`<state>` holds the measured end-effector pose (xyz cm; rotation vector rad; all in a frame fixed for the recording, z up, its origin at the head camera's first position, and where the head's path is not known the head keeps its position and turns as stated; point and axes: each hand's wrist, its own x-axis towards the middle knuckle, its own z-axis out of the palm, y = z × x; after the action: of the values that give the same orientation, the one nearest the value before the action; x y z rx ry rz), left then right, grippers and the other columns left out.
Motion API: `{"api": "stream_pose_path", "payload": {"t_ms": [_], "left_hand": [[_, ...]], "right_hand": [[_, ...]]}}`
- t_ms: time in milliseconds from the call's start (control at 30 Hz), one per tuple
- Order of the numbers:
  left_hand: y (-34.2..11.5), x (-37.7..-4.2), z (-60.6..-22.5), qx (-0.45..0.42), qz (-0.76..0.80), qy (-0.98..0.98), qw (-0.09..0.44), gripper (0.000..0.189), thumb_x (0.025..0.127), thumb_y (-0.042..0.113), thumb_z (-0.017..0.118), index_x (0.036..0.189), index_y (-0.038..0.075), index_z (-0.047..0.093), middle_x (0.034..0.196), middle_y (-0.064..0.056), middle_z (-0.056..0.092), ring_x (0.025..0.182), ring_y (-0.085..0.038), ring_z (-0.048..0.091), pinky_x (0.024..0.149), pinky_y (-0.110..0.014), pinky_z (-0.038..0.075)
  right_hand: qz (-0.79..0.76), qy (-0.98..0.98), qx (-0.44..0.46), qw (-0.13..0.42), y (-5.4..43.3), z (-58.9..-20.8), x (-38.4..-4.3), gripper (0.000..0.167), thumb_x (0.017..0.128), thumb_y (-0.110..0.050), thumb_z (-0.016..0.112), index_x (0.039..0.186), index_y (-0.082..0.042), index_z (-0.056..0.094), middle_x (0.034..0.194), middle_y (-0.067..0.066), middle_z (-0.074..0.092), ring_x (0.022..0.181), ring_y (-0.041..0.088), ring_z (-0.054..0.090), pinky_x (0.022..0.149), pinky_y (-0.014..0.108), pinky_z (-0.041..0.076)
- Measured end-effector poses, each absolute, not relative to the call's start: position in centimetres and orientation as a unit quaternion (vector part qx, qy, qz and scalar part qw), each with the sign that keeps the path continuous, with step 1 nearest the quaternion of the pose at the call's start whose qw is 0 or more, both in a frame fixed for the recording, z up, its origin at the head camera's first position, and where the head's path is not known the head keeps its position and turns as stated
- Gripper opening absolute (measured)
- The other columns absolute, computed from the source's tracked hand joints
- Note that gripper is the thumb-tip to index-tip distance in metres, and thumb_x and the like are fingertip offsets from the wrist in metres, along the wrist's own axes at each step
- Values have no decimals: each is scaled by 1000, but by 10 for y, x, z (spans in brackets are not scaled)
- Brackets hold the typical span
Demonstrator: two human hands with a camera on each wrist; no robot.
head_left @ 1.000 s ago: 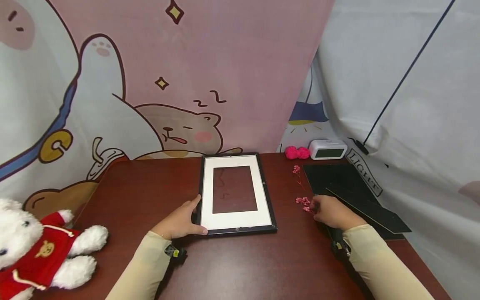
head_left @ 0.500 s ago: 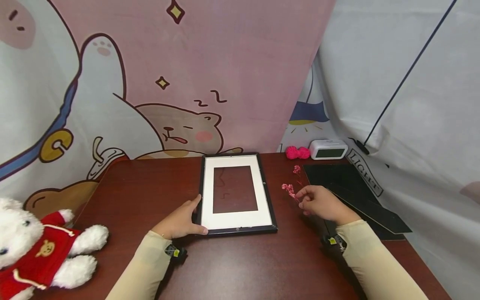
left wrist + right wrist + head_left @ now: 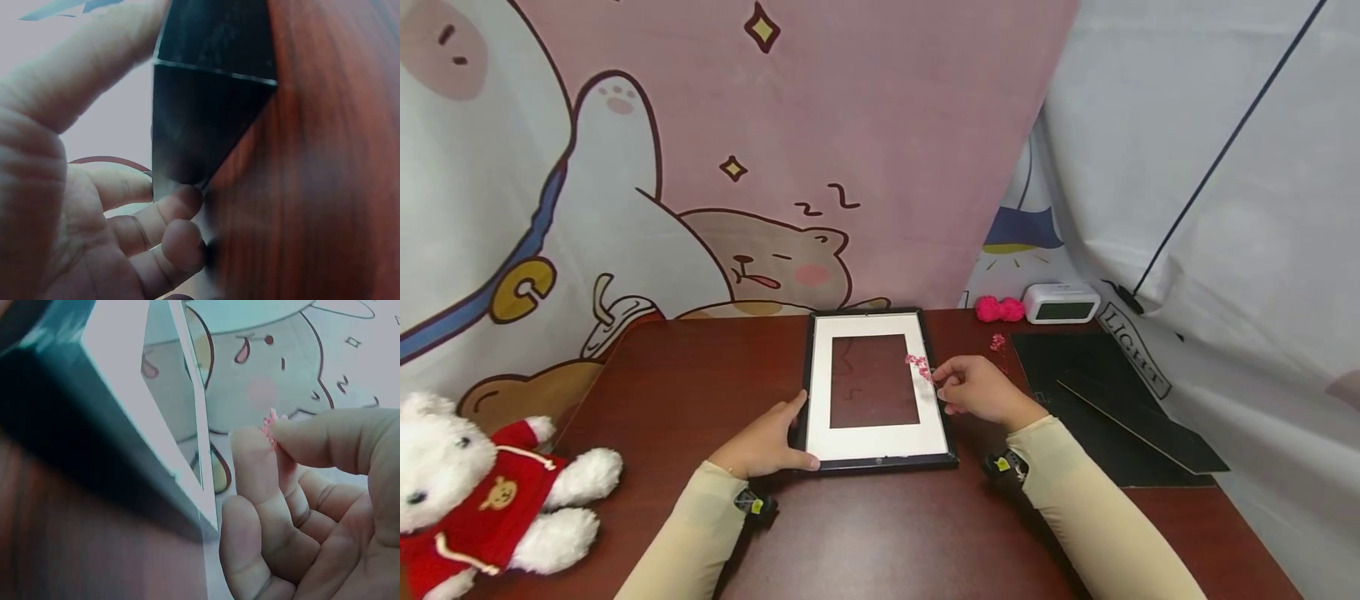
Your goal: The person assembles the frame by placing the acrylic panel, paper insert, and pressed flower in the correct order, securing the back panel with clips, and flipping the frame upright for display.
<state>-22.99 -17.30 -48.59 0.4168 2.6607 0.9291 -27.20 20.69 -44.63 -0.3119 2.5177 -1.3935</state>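
A black picture frame (image 3: 880,463) with a white mat (image 3: 819,375) lies on the brown table in the head view. My left hand (image 3: 765,442) grips its near left corner, thumb at the near edge and fingers along the left side; the left wrist view shows curled fingers against the dark frame side (image 3: 194,119). Over the frame's right side, my right hand (image 3: 981,390) pinches a sprig of small pink flowers (image 3: 919,364) between thumb and forefinger. Its blossoms (image 3: 269,428) peek out past the fingertips in the right wrist view; the stem is hidden there.
Another pink sprig (image 3: 997,342) lies right of the frame. Beside it is a black backing board (image 3: 1052,354) with a narrower black piece (image 3: 1138,421) on top. A pink bow-shaped item (image 3: 999,309) and white digital clock (image 3: 1062,303) stand behind. A plush toy (image 3: 497,492) sits left.
My right hand has lifted the pink flower sprig from beside the black board and carried it left, over the frame's right edge. My left hand has kept its hold on the frame.
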Motion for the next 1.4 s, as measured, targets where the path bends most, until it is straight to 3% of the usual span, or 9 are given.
{"api": "stream_pose_path", "payload": {"t_ms": [267, 500, 867, 1100, 1400], "left_hand": [[-172, -230, -484, 149, 314, 926, 150, 127, 74, 45, 96, 168, 3, 21, 143, -26, 57, 129, -36, 60, 107, -54, 50], [-173, -230, -484, 147, 319, 925, 147, 127, 73, 43, 96, 167, 2, 22, 142, -27, 57, 129, -36, 61, 106, -55, 50], [-174, -230, -486, 148, 322, 923, 147, 128, 73, 44, 96, 168, 2, 21, 143, -27, 56, 129, -35, 61, 106, -55, 50], [-175, -231, -488, 152, 318, 925, 144, 128, 73, 46, 96, 167, 2, 22, 140, -27, 58, 126, -35, 62, 105, -54, 51], [-175, -231, -487, 151, 321, 923, 146, 127, 73, 44, 96, 167, 1, 23, 139, -26, 58, 125, -35, 62, 104, -54, 51]], "right_hand": [[-464, 868, -89, 154, 164, -446, -293, 26, 95, -5, 69, 119, 3, 71, 79, 13, 69, 66, 22, 72, 62, 30, 58], [-445, 871, -69, 197, 131, -444, -311, 22, 96, -8, 72, 116, 0, 73, 98, 12, 74, 67, 18, 73, 66, 34, 60], [-474, 846, -35, 241, 99, -454, -326, 14, 94, -3, 74, 107, 1, 72, 81, 9, 74, 63, 13, 70, 65, 35, 62], [-528, 808, -7, 261, 89, -461, -331, 17, 95, 0, 73, 111, 5, 70, 82, 10, 73, 66, 15, 72, 66, 33, 61], [-578, 771, 6, 269, 84, -463, -330, 31, 96, 3, 70, 126, 8, 64, 95, 19, 77, 71, 20, 76, 70, 37, 64]]}}
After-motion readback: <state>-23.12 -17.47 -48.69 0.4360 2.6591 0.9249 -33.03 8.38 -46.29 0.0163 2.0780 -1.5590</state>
